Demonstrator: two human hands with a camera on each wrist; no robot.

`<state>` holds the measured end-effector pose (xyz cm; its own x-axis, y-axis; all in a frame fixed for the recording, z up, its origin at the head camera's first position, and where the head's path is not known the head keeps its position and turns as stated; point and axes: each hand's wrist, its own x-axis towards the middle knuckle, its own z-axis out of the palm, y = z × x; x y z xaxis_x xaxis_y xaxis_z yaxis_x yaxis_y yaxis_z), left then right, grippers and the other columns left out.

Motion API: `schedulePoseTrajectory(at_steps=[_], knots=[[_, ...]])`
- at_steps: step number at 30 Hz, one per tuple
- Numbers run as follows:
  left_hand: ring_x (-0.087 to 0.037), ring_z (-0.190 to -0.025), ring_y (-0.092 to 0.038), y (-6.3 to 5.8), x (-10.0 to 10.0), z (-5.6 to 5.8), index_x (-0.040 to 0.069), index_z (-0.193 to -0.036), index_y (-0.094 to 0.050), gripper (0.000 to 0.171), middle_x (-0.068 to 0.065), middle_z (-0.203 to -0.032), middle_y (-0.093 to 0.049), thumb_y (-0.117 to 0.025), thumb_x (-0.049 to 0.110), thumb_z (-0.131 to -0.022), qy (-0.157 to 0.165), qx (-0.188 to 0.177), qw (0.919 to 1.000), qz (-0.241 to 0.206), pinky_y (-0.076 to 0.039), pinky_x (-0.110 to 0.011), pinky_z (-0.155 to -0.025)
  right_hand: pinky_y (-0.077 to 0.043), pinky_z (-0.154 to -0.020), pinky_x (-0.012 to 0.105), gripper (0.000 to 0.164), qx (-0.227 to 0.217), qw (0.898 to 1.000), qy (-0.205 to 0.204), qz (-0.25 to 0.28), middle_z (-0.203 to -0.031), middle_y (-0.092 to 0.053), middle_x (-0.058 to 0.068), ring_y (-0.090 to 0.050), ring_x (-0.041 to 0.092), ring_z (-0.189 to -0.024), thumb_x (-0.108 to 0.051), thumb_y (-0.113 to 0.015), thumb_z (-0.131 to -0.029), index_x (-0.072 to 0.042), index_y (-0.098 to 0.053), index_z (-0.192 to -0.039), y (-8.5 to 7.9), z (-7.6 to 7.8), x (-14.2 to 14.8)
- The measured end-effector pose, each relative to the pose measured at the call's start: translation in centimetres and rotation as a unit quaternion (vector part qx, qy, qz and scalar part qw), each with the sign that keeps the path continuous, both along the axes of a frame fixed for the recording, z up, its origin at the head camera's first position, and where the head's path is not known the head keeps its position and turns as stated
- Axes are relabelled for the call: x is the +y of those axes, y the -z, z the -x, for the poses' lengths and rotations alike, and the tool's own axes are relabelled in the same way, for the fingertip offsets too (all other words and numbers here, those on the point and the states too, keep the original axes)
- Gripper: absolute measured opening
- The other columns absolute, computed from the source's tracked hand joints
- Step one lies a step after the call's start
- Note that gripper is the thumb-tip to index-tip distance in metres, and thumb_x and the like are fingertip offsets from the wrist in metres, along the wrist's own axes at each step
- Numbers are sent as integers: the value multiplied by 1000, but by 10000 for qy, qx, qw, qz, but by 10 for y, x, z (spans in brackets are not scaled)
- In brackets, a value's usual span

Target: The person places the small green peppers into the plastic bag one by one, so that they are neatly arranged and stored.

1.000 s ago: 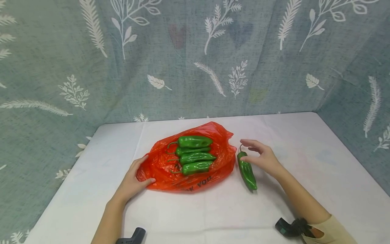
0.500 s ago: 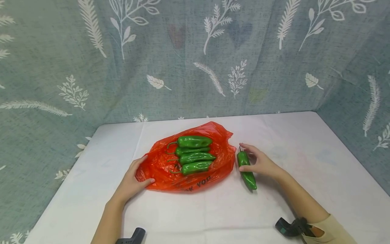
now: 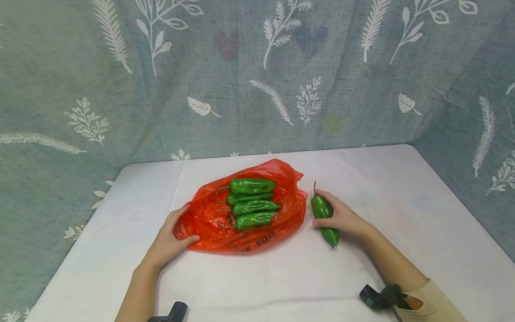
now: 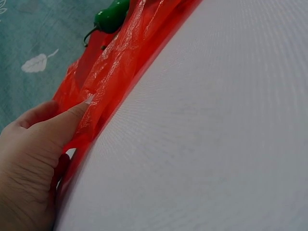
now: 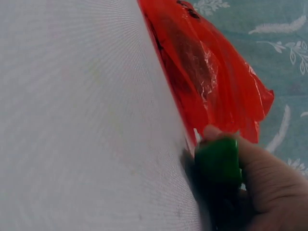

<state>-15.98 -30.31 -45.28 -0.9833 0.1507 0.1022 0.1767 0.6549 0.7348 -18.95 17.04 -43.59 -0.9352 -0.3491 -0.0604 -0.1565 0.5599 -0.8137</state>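
Observation:
My right hand (image 3: 342, 218) grips a long green pepper (image 3: 320, 207) beside the bag's right edge, thumb on its near side and fingers over the far side; its thin stem points away from me. In the right wrist view the held pepper (image 5: 219, 161) is blurred. A red plastic bag (image 3: 237, 241) lies spread on the table, with several green peppers (image 3: 254, 206) side by side on it, stems to the left. At the bag's left end my left hand (image 3: 168, 241) holds its edge. In the left wrist view the thumb lies over the red plastic (image 4: 113, 77); the other fingers are partly hidden.
A white cloth (image 3: 225, 286) covers the table. Behind it hangs a grey-green curtain (image 3: 225, 129) with white leaf prints, which also closes off both sides. Dark wrist camera mounts (image 3: 378, 297) sit on both forearms.
My right hand has come down around the green pepper beside the bag and now grips it, its lower end shifting slightly. The left hand stays on the bag. The head view has shifted a little.

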Motion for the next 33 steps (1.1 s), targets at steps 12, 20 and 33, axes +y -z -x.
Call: schedulePoseTrajectory(at_steps=[12,20,33], knots=[[-33,-136,-30,-1,1,1,24,-148,-30,86,-8,-144,-36,-78,27,-77,0,-28,10000,-30,-30,-63,-105,-39,-98,62,76,69,9990,446,-52,-147,-33,21,-40,42,-124,-15,-67,-84,-12,-26,-148,0,0,-1],[-34,-136,-31,-1,0,-1,21,-147,-31,85,-9,-144,-36,-78,25,-77,14,-2,10000,-57,-31,-63,-104,-40,-97,61,75,202,9969,754,91,-147,-34,20,-39,42,-124,-8,-67,-83,-12,-29,-148,1,0,0],[-32,-136,-32,1,0,0,23,-147,-30,85,-8,-144,-36,-78,27,-77,14,30,10000,-10,-32,-62,-104,-39,-101,58,75,247,9910,1314,-112,-145,-37,25,-41,41,-123,-19,-71,-84,-4,-32,-146,-7,2,6]])
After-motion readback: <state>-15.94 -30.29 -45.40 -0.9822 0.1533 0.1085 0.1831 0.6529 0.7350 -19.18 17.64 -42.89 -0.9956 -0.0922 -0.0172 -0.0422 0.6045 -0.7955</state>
